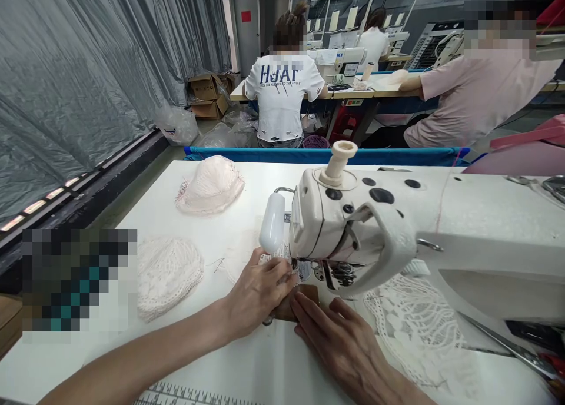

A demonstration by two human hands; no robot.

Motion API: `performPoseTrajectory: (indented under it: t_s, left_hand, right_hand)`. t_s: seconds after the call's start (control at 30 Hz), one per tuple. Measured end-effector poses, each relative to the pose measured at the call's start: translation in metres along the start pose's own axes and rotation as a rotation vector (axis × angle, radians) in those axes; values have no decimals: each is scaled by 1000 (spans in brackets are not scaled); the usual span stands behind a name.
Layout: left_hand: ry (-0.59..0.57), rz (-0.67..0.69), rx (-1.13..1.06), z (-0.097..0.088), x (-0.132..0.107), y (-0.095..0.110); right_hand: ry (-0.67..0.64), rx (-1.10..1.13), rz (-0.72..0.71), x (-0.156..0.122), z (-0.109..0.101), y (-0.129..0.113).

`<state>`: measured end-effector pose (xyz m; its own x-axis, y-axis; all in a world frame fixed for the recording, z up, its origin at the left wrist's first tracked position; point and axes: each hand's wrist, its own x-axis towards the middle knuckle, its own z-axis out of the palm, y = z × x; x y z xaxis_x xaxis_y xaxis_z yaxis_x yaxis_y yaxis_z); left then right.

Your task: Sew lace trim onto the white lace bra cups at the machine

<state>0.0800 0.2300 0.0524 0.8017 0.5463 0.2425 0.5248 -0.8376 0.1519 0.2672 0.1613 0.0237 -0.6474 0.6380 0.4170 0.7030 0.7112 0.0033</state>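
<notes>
A white sewing machine (309,211) stands on the table, its needle area just beyond my hands. My left hand (260,290) has its fingers bent and pressed together on a piece of white lace fabric (279,253) beside the presser foot. Most of that lace is hidden by the hand and the machine head. Close by on the right, my right hand (338,343) lies flat with fingers stretched out, the tips on a brown piece (309,293) in front of the needle. A pale lamp (272,222) hangs above my left fingers.
Left on the table (154,187) lie a pale pink cup (212,184) and a white lace cup (170,275). More lace (415,322) and scissors (507,337) lie at the right. A printed ruler (185,394) runs along the front edge. Other people sit at machines beyond.
</notes>
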Motion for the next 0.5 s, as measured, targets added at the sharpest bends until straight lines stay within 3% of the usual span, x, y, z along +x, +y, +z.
performPoseTrajectory:
  t_s: [0.33,0.5]
  left_hand:
    - [29,18,69,0,1,2]
    - [125,33,82,5,2,-5]
  right_hand:
    - [63,5,11,6,4,2]
    - [31,31,57,9,2,4]
